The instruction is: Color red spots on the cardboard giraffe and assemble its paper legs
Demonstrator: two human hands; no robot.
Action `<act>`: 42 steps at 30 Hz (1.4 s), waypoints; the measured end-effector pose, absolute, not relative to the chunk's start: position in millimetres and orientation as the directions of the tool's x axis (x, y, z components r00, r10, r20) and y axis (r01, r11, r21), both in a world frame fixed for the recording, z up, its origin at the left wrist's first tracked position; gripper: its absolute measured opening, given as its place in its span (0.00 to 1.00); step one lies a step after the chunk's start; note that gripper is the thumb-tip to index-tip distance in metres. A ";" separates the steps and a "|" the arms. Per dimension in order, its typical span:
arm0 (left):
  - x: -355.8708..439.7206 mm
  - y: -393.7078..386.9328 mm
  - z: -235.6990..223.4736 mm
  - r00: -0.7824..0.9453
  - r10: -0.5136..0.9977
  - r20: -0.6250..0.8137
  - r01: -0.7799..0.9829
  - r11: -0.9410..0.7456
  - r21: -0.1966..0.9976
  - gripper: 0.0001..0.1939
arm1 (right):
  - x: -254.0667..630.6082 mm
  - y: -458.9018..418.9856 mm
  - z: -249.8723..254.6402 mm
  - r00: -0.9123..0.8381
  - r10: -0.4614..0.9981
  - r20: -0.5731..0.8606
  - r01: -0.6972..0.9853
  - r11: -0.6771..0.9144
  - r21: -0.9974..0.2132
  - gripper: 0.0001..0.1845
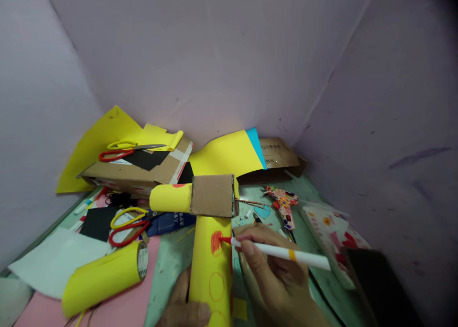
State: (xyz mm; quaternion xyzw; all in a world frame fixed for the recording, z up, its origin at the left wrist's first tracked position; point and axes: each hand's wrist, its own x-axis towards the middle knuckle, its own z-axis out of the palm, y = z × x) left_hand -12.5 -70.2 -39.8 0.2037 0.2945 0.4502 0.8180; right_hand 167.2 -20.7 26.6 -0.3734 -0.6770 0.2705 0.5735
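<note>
Landmark = yellow tube, upper middle resting against nothing I can make out, lower end in left hand. Tube is in front of the person over the desk, long axis running from near end away to the brown cardboard block at its far end. Whether it touches the desk: can't tell.

Right hand is on the tube's right side, fingers together on a white marker. Marker lies crosswise to the tube, red tip pointing left and meeting the red oval just below the block. Right hand is nearer that oval; left hand is closed round the tube's near end, thumb over the front, fingers at its left side.

Look of tube: bright yellow, smooth, round. Top oval mostly coloured red, patchy; the oval below is outline only, and another outline is partly cut off beside the left thumb. More red marks along right edge. Shorter yellow roll sticks out left from the block, red patch on top; thin sticks to the right.

Left of tube: loose yellow roll, scissors. Right and beyond: patterned glue gun.
</note>
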 end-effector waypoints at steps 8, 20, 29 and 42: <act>-11.8 -70.3 -40.0 0.393 0.867 -0.306 -0.613 0.495 0.616 0.47 | 168.1 -19.8 28.1 -0.106 0.812 0.573 0.192 0.582 -0.790 0.08; -11.6 -70.4 -37.2 0.415 0.856 -0.308 -0.604 0.512 0.611 0.44 | 167.9 -21.1 26.1 -0.064 0.783 0.618 0.210 0.616 -0.759 0.08; -10.8 -68.1 -34.7 0.422 0.860 -0.287 -0.600 0.502 0.622 0.46 | 166.2 -20.7 26.4 -0.040 0.783 0.621 0.209 0.614 -0.761 0.11; -9.3 -68.9 -34.6 0.427 0.852 -0.304 -0.590 0.517 0.621 0.45 | 165.7 -20.3 23.4 -0.031 0.800 0.599 0.223 0.590 -0.776 0.10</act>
